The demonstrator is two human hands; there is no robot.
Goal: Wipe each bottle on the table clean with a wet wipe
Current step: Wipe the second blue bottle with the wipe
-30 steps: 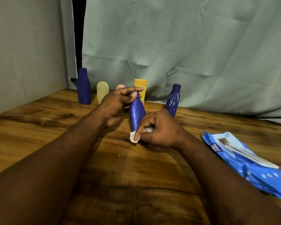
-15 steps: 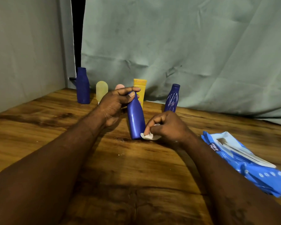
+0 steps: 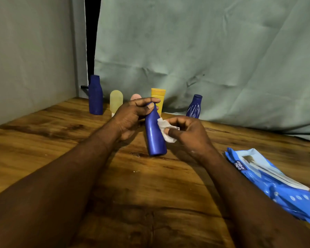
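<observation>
A blue bottle point(image 3: 154, 136) stands tilted on the wooden table point(image 3: 43, 140), its base touching the wood. My left hand point(image 3: 131, 117) grips its neck and cap from the left. My right hand point(image 3: 186, 131) pinches a crumpled white wet wipe point(image 3: 166, 130) and presses it against the bottle's right side at mid height. Behind, along the backdrop, stand a tall dark blue bottle point(image 3: 95, 95), a pale yellow bottle point(image 3: 116, 101), a pink bottle point(image 3: 135, 96) mostly hidden by my left hand, a yellow tube point(image 3: 158, 99) and a small blue ribbed bottle point(image 3: 194, 107).
A blue pack of wet wipes point(image 3: 268, 181) lies at the right side of the table, near my right forearm. A grey-green cloth backdrop point(image 3: 204, 51) hangs behind the bottles, and a wall closes the left side.
My right hand has moved the wipe from the bottle's base, low at the table, up its right side to mid height. The bottle's tilt has changed from right to left.
</observation>
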